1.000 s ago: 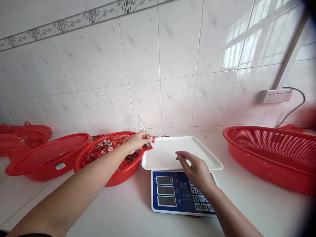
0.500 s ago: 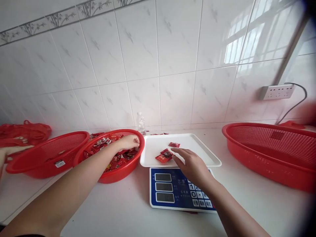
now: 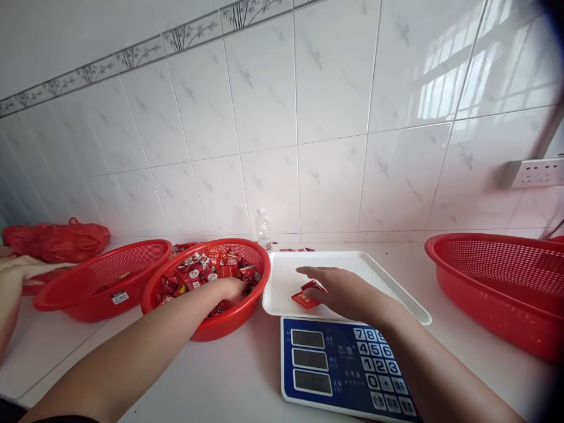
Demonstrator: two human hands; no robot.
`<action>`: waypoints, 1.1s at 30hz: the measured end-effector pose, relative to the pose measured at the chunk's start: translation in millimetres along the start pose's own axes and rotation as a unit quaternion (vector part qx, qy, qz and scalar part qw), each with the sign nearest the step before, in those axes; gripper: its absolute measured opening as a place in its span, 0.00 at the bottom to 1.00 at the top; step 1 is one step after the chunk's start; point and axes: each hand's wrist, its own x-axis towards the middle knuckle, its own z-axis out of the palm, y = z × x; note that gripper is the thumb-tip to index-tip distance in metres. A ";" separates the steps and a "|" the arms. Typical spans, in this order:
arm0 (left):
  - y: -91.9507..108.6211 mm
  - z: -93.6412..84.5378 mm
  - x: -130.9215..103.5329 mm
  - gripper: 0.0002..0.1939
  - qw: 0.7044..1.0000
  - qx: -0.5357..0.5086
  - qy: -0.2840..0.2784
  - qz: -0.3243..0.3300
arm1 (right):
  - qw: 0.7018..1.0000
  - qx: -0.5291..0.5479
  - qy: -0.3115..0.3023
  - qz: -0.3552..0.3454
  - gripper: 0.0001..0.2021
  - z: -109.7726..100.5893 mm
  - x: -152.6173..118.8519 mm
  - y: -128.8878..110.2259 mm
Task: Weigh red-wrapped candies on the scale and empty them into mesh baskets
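Note:
My left hand (image 3: 233, 288) reaches down into a red plastic basket (image 3: 233, 326) heaped with small shiny red packets (image 3: 203, 269). Its fingers are sunk among the packets and hidden. Over the white tray (image 3: 282, 271) of a digital scale, my right hand (image 3: 341, 288) is held with its fingers stretched out. Under and beside its fingers lie red packets (image 3: 304, 301), partly covered by the hand; I cannot tell whether it touches them. The scale's blue keypad panel (image 3: 346, 382) faces me, partly behind my right forearm.
A second red basket (image 3: 83, 308) stands left, with a person's arm (image 3: 17, 276) and red plastic bags (image 3: 57, 239) beyond it. Another large red basket (image 3: 493, 308) is at the right. A clear bottle (image 3: 263, 229) stands by the tiled wall, below a socket strip (image 3: 537, 173).
The view has shifted a little to the left. My left hand has sunk deeper among the packets. My right hand has moved over the packets on the tray, covering more of them.

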 end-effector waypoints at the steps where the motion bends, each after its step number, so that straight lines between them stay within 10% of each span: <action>1: -0.6 -3.2 -0.1 0.25 1.000 0.001 -0.005 0.003 | 1.000 -0.003 -0.001 0.002 0.23 1.2 1.0 6.0; 13: -30.3 -49.9 -14.3 0.20 0.981 -0.192 0.024 0.026 | 0.998 -0.017 0.055 -0.012 0.23 -5.8 -4.2 44.0; 21: 8.2 -87.0 -33.1 0.17 0.926 -0.334 0.160 0.064 | 0.999 0.011 0.030 -0.011 0.24 -3.6 -4.7 38.1; 25: 42.9 -77.9 -24.0 0.17 0.905 -0.371 0.199 0.065 | 1.000 0.018 0.006 -0.008 0.25 -3.3 -3.3 37.2; 33: 99.4 -29.7 -10.2 0.26 0.978 -0.031 0.095 0.185 | 0.999 -0.018 0.005 0.033 0.22 0.1 3.9 56.4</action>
